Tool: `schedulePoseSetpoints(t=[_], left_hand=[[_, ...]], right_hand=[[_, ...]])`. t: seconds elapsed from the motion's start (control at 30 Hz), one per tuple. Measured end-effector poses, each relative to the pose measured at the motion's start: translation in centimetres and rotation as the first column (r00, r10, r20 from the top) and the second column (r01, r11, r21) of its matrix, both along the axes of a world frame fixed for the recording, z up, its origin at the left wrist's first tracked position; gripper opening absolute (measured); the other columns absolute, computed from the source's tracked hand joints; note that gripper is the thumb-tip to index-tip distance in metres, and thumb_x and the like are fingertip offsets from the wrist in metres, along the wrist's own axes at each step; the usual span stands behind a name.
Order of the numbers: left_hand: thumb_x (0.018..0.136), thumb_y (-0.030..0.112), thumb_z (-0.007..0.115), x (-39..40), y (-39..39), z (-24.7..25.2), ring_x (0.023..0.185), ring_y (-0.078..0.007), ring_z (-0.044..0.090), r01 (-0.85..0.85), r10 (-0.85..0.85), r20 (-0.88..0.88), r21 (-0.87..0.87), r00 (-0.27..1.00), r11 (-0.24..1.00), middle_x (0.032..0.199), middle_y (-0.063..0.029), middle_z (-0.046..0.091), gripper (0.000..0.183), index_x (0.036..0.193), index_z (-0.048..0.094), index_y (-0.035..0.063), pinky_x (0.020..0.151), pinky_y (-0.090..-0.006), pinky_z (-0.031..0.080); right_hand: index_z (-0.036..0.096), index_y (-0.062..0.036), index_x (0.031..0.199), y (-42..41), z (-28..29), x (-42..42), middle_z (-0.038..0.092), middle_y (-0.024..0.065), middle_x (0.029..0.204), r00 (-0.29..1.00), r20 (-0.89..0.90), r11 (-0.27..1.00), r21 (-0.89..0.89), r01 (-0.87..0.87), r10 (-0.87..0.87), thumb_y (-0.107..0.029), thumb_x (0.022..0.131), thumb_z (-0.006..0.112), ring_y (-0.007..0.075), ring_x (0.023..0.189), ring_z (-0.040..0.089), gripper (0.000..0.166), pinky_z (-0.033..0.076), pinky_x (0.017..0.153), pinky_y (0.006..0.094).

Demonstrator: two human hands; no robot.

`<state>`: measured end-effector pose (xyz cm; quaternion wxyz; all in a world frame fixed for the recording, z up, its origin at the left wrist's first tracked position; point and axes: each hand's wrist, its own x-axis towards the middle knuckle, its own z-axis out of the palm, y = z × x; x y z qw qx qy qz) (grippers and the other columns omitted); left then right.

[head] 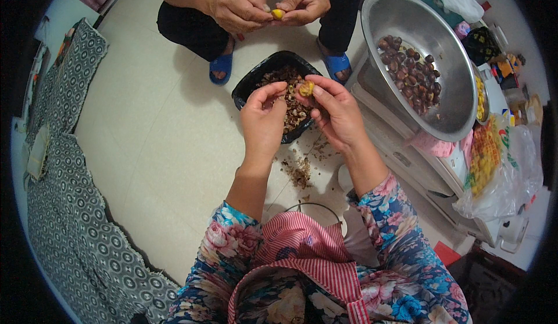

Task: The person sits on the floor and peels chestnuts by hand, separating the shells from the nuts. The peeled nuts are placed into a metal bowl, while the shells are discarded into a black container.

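Observation:
My right hand (335, 110) pinches a yellow chestnut (306, 89) between thumb and fingers; brown patches still show on it. Just left of it, my left hand (263, 117) is raised with thumb and index finger apart, and I see nothing in it. Both hands are over a black-lined bin (248, 84) holding many bits of chestnut shell (295, 117). To the right, a wide steel basin (451, 58) holds many brown chestnuts (409, 73). Behind its rim a smaller dish of yellow pieces (481, 99) is partly hidden.
Opposite me, a person's hands (244, 10) hold another yellow chestnut (277, 14). Shell scraps (298, 171) lie on the tiled floor. The basin rests on a white cabinet (392, 128), beside a plastic bag (514, 171). Patterned grey fabric (87, 219) covers furniture at left.

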<state>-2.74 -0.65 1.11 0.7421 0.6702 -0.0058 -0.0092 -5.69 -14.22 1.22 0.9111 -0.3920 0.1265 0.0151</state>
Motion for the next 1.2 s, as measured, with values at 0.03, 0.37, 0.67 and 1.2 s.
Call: schedulePoseSetpoints(t=[0.03, 0.37, 0.67, 1.2], left_hand=[[0.084, 0.008, 0.061, 0.0, 0.0, 0.0, 0.075, -0.0073, 0.056, 0.008, -0.008, 0.000, 0.009, 1.000, 1.000, 0.085, -0.0030, 0.063, 0.014, 0.094, 0.064, -0.0015, 0.069, -0.0196, 0.045], [0.077, 0.005, 0.068, -0.5, 0.0, 0.3, 0.080, -0.0113, 0.057, -0.004, -0.086, 0.270, 0.317, 0.959, 0.949, 0.084, -0.0045, 0.062, 0.012, 0.088, 0.067, 0.0003, 0.071, -0.0231, 0.045], [0.072, 0.003, 0.066, -0.4, 0.4, -0.1, 0.076, -0.0207, 0.060, -0.083, -0.114, 0.409, 0.433, 0.905, 0.897, 0.081, -0.0101, 0.063, 0.008, 0.080, 0.066, 0.0003, 0.070, -0.0293, 0.047], [0.085, 0.009, 0.061, 0.1, 0.2, -0.3, 0.084, -0.0077, 0.056, 0.024, -0.025, 0.048, 0.025, 0.999, 0.999, 0.092, -0.0030, 0.062, 0.016, 0.099, 0.064, 0.0013, 0.076, -0.0208, 0.045]], right_hand=[[0.055, -0.0015, 0.113, -0.1, 0.1, -0.1, 0.063, 0.0071, 0.099, 1.000, 0.002, 1.000, -0.031, 0.001, -0.001, -0.011, 0.088, 0.056, 0.0138, 0.087, 0.063, 0.026, 0.051, 0.057, 0.0178], [0.059, -0.0023, 0.110, 0.1, 0.0, -0.1, 0.062, 0.0046, 0.099, 1.000, 0.019, 0.959, -0.282, 0.028, -0.024, -0.011, 0.085, 0.061, 0.0080, 0.077, 0.059, 0.026, 0.048, 0.057, 0.0183], [0.065, -0.0026, 0.104, 0.3, -0.6, -0.2, 0.062, 0.0042, 0.095, 0.994, 0.106, 0.871, -0.491, 0.032, 0.024, -0.011, 0.084, 0.063, 0.0075, 0.075, 0.058, 0.022, 0.049, 0.057, 0.0187], [0.056, -0.0038, 0.102, -0.2, -0.2, 0.0, 0.061, 0.0044, 0.092, 1.000, 0.001, 0.999, -0.049, -0.007, 0.007, -0.012, 0.088, 0.058, 0.0107, 0.079, 0.061, 0.016, 0.044, 0.046, 0.0140]])
